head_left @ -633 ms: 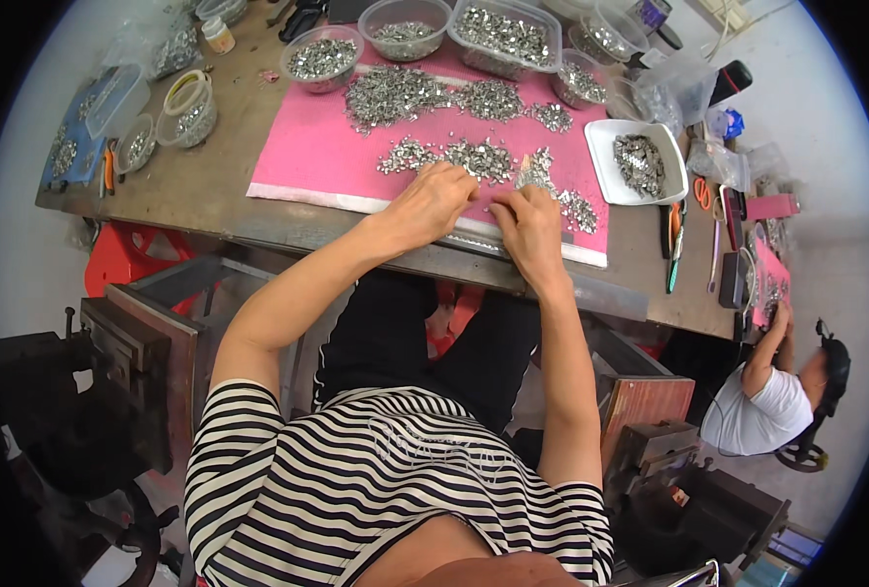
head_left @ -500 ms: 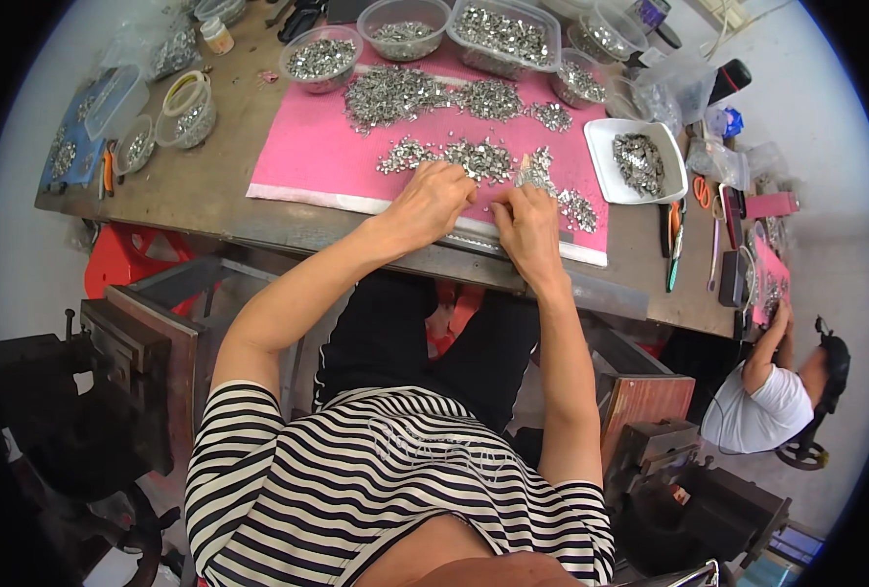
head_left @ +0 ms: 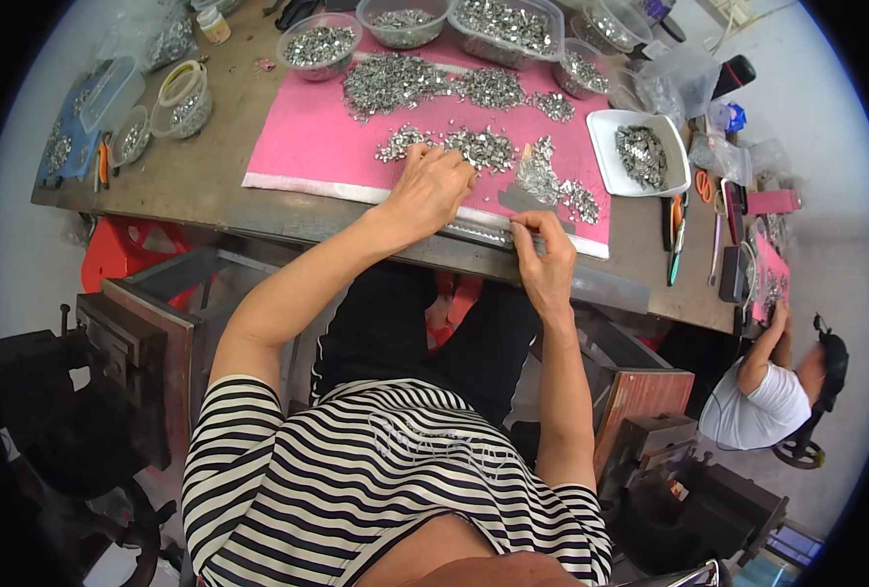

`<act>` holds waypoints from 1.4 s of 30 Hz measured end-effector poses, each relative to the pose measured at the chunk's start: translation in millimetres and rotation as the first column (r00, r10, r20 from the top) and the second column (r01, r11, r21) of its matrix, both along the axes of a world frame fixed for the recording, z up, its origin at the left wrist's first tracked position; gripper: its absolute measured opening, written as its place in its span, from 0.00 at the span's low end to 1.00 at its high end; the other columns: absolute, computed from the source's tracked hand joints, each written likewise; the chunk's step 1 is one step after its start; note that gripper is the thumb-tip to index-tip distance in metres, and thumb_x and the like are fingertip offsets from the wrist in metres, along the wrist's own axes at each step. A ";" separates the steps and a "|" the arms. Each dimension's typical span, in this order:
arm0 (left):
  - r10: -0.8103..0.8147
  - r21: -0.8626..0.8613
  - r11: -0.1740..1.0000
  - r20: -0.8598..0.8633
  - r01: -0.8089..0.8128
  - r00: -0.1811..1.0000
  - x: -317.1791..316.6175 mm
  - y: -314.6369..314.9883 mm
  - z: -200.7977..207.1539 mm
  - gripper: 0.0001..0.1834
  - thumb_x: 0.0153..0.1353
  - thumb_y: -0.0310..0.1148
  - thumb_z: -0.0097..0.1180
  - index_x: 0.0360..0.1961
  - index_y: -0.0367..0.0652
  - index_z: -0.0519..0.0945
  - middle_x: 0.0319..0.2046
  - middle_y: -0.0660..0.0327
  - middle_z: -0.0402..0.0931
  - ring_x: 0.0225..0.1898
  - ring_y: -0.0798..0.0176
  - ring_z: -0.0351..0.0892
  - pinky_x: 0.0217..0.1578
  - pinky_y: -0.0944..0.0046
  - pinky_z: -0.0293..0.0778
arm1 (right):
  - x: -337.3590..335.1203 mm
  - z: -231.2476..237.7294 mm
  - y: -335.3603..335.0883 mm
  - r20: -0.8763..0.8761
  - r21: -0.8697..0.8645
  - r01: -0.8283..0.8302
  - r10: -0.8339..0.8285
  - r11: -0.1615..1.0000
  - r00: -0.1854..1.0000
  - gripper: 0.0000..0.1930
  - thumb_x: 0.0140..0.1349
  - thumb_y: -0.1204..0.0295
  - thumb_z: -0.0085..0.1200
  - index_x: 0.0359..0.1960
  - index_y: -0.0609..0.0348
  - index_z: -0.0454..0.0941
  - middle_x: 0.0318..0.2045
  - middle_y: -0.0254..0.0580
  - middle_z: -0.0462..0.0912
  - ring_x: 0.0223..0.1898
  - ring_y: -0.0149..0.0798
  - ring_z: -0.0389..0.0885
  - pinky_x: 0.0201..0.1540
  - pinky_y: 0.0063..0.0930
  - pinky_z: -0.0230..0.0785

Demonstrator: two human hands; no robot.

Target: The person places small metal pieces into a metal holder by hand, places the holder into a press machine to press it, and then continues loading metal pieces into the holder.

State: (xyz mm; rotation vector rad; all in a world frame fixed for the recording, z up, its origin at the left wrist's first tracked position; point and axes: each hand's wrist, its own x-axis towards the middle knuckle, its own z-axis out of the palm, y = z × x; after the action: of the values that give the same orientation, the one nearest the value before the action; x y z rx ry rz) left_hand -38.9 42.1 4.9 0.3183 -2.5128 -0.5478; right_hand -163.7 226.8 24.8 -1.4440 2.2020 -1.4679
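My left hand (head_left: 433, 188) is over the front of the pink mat (head_left: 307, 152), its fingers bent together at the near edge of a pile of small silver metal pieces (head_left: 483, 149). Whatever its fingertips hold is hidden. To the right, my right hand (head_left: 549, 262) pinches with thumb and forefinger beside a narrow metal strip (head_left: 479, 233) lined with tiny pieces, along the mat's front edge. What is in that pinch is too small to make out. A flat dark grey plate (head_left: 525, 201) lies just beyond it, next to a smaller heap of silver pieces (head_left: 540, 174).
Plastic tubs (head_left: 319, 47) of silver pieces line the back, and a white square tray (head_left: 599, 157) holds more at right. Pliers (head_left: 676, 240) and orange-handled scissors (head_left: 704, 186) lie beyond the tray. A co-worker (head_left: 762, 391) sits at far right.
My right hand has moved right and nearer to me, uncovering the grey plate. My left hand has shifted slightly left, staying by the pile.
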 end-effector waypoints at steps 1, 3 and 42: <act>0.004 -0.001 1.000 0.001 -0.004 1.000 0.5 -0.3 -0.6 0.03 0.59 0.28 0.62 0.34 0.44 0.80 0.33 0.61 0.77 0.42 0.56 0.77 0.52 0.54 0.62 | 0.7 0.6 -0.2 0.031 -0.011 -0.008 0.008 1.000 1.000 0.04 0.60 0.82 0.61 0.37 0.65 0.81 0.34 0.45 0.81 0.35 0.43 0.80 0.40 0.33 0.72; -0.012 0.011 1.000 -0.001 0.012 1.000 1.5 -1.2 -2.4 0.02 0.60 0.27 0.62 0.34 0.45 0.80 0.33 0.61 0.77 0.42 0.56 0.77 0.52 0.54 0.61 | 4.5 4.3 1.0 -0.020 0.011 -0.040 0.040 0.999 0.999 0.05 0.60 0.82 0.61 0.37 0.64 0.81 0.34 0.45 0.82 0.35 0.44 0.80 0.40 0.34 0.72; -0.155 -0.033 0.988 -0.266 0.152 0.952 12.4 54.3 -3.6 0.06 0.59 0.27 0.63 0.38 0.43 0.82 0.38 0.60 0.79 0.41 0.54 0.76 0.46 0.54 0.70 | -27.9 -20.8 16.1 -0.301 0.033 0.148 -0.131 0.988 0.944 0.05 0.58 0.77 0.65 0.34 0.58 0.82 0.30 0.42 0.76 0.37 0.46 0.76 0.43 0.40 0.65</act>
State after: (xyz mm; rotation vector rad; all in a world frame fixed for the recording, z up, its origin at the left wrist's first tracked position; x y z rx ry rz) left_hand -26.5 96.4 1.3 0.0385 -2.2879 -0.5934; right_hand -191.6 242.9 4.0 -1.6143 2.5483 -1.2855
